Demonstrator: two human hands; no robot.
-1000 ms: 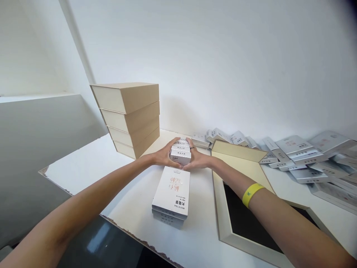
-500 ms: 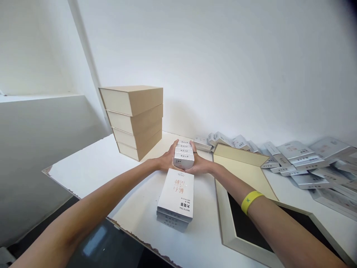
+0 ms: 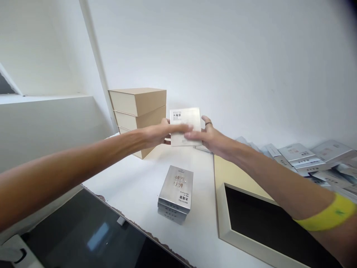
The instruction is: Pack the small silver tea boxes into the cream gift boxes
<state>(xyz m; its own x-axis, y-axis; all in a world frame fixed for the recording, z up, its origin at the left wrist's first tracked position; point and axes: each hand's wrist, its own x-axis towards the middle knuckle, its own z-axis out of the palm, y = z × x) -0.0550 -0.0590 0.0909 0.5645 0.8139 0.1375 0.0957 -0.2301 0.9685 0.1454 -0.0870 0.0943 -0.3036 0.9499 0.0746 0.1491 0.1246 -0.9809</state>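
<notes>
My left hand (image 3: 158,133) and my right hand (image 3: 213,138) grip a silver-white tea box (image 3: 184,116) from both sides, raised above the table. Both thumbs lie across its near face, and the other fingers are partly hidden behind it. Motion blurs the box a little, and I cannot tell whether more boxes are behind it. Below, nearer to me, a short stack of silver tea boxes (image 3: 176,188) stands on the white table (image 3: 139,186), its top box labelled white tea.
Large beige boxes (image 3: 150,102) are stacked at the back left against the wall. An open beige gift box (image 3: 225,223) with a dark interior lies at the right. Many silver tea boxes (image 3: 301,154) are piled behind it. The table's chipped front edge (image 3: 150,236) runs diagonally.
Both hands have risen from the table with the tea box, turning its broad face towards me. The stack nearer to me stays in place. My view has shifted slightly.
</notes>
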